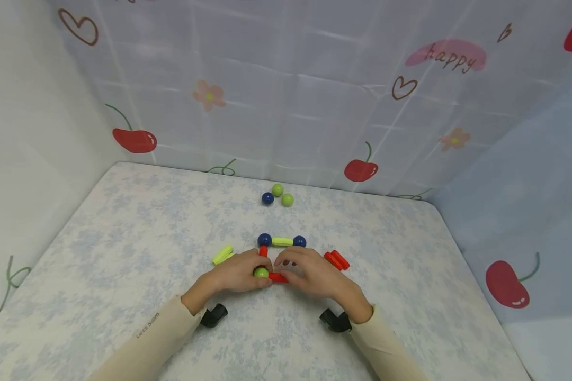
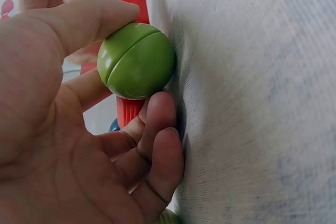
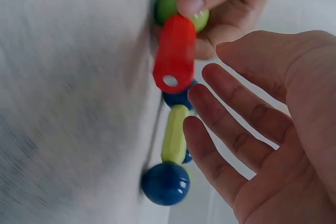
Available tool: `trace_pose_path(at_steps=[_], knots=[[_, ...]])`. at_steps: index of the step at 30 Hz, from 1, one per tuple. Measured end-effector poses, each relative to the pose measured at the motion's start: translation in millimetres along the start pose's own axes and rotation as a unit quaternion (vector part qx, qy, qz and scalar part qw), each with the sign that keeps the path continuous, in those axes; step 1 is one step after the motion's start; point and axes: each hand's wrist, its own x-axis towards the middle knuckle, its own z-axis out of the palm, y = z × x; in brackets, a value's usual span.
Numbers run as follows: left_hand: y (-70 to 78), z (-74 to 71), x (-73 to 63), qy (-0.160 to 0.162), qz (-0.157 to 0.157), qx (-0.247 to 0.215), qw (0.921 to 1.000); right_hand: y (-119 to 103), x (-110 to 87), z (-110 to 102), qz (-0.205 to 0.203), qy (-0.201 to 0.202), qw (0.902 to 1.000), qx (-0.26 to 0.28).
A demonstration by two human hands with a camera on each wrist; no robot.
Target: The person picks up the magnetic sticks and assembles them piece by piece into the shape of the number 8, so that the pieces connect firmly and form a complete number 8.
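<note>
My left hand grips a green ball between thumb and fingers, low over the table. Two red rods meet that ball: one red rod points right, the other runs back to a blue ball. From there a yellow-green rod leads to a second blue ball. A silvery round spot marks the free end of the right-pointing rod in the right wrist view. Beside it, my right hand has its fingers spread and relaxed, holding nothing.
At the back lie a loose blue ball and two green balls. Yellow-green rods lie left of my left hand, and two red rods right of my right hand. A printed curtain hangs behind the table.
</note>
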Motion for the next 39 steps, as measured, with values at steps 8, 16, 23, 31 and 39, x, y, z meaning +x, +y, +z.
trace_pose_path(at_steps=[8,16,23,31,39], knots=[[-2.3,0.7,1.5,-0.003,-0.019,-0.005,0.9998,21,22.1,-34,0.045,0.008,0.9989,-0.01],[-1.6,-0.5,2.2,-0.008,-0.027,-0.006,0.9996,49,54.9,-61,0.082,0.001,0.9958,-0.039],[-2.6,2.1,2.5,-0.006,-0.035,-0.003,0.9994,79,78.8,-68,0.117,0.039,0.9903,-0.063],[-2.7,2.6,2.8,-0.003,-0.041,-0.006,0.9992,95,96.8,-73,0.134,-0.011,0.9885,-0.07],[-3.2,3.2,3.8,-0.005,-0.037,-0.007,0.9993,101,107.6,-66,0.163,-0.012,0.9865,-0.005]])
